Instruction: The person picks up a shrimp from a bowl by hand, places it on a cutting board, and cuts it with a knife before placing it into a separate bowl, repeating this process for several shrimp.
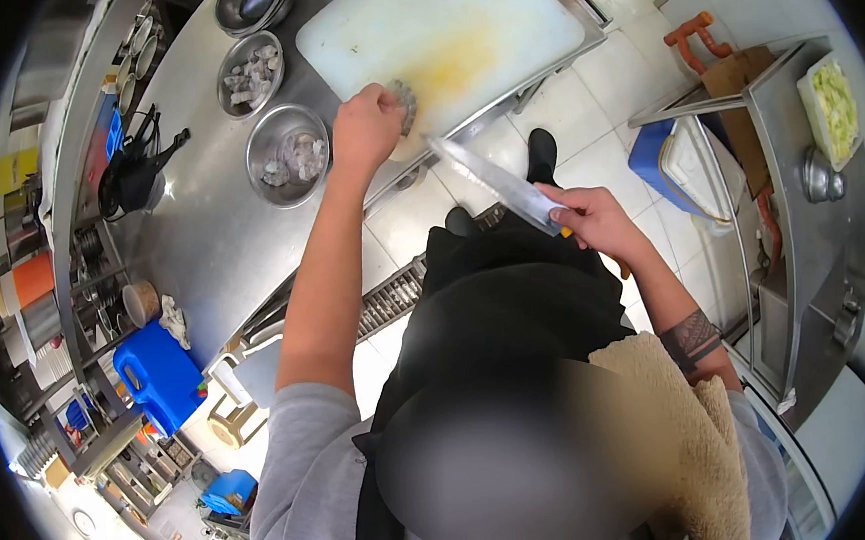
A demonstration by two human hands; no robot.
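My left hand (366, 126) is at the near corner of the white cutting board (366, 34), its fingers closed on a grey raw shrimp (403, 106). In my right hand (598, 220) is a large knife (491, 181) with a yellow-ended handle. Its broad blade points toward the board, out past the table edge, and its tip is close to the board. Left of my left hand stands a steel bowl (265, 134) of peeled shrimp pieces (296, 159). A smaller steel bowl (230, 61) beyond it has more greyish shrimp (253, 79).
Stacked metal bowls (251, 4) stand behind the shrimp bowls on the steel table (208, 215). A black strapped item (135, 170) lies farther left. At right are a blue-and-white cooler (681, 167) and a steel counter with a tray of chopped greens (831, 110). A blue jerrycan (157, 375) is at lower left.
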